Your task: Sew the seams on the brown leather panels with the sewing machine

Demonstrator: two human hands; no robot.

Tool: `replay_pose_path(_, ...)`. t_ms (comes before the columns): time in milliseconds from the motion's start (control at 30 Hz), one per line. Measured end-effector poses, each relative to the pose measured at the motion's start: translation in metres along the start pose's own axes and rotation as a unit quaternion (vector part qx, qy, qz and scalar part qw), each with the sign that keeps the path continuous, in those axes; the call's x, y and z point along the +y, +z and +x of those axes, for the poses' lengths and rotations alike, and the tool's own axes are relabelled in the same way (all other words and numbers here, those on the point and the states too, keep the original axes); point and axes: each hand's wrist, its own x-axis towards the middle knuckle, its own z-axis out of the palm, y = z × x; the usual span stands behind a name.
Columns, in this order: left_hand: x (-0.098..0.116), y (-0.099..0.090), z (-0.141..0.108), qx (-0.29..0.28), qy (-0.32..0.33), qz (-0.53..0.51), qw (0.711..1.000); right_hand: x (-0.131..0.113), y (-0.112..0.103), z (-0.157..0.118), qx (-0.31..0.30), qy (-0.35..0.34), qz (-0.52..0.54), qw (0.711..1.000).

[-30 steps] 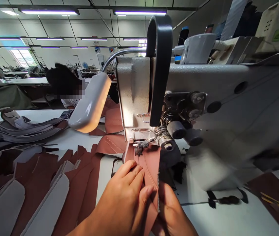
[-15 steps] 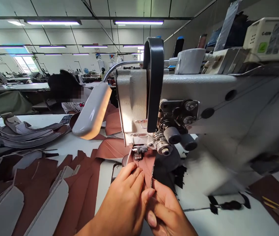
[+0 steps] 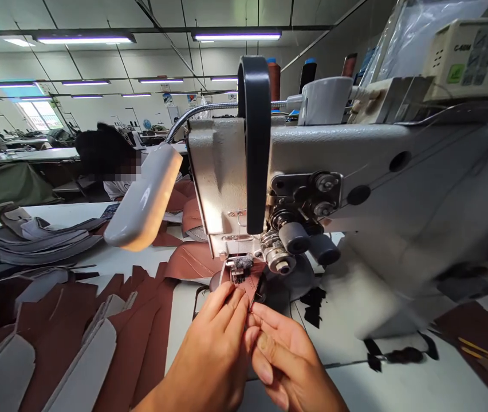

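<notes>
A brown leather piece [image 3: 250, 288] lies under the presser foot [image 3: 240, 270] of a sewing machine [image 3: 313, 166], with stitched lines visible on similar pieces beside it. My left hand [image 3: 209, 343] rests its fingertips on the leather just in front of the foot. My right hand [image 3: 280, 360] meets it there, its thumb and fingers pinching the leather's near end. The needle area is partly hidden by the foot. A dark round piece [image 3: 291, 280] lies beneath the leather at right.
Overlapping brown and grey cut pieces [image 3: 72, 320] cover the table's left side. A white machine lamp [image 3: 143, 206] hangs left of the machine head. A control box [image 3: 471, 57] and thread cones [image 3: 308, 74] stand above. A co-worker [image 3: 106, 154] sits beyond.
The long leather strip between my hands now shows only as a short end near the foot. My right hand has moved up and pinches it. The view has shifted slightly.
</notes>
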Motion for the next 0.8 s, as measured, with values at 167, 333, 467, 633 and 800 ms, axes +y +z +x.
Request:
replay_pose_path(167, -0.012, -0.010, -0.002, 0.022, 0.016, 0.042, 0.999, 0.005, -0.026, 0.019, 0.179, -0.405, -0.455, 0.772)
replay_pose_path(333, -0.022, -0.012, -0.008, 0.060, 0.057, 0.008, 0.997, -0.011, -0.026, 0.031, 0.100, -0.568, -0.587, 0.568)
replay_pose_path(467, -0.028, -0.009, -0.012, 0.050, 0.095, 0.015, 0.994, -0.016, -0.022, 0.035, 0.080, -0.581, -0.573, 0.573)
replay_pose_path(633, -0.033, -0.008, -0.016, 0.014, 0.092, 0.022, 0.995, -0.011, -0.025, 0.039, 0.082, -0.577, -0.570, 0.579)
replay_pose_path(800, -0.038, -0.008, -0.014, 0.023, 0.117, 0.028, 0.993, -0.009, -0.024, 0.042, 0.099, -0.571, -0.573, 0.580)
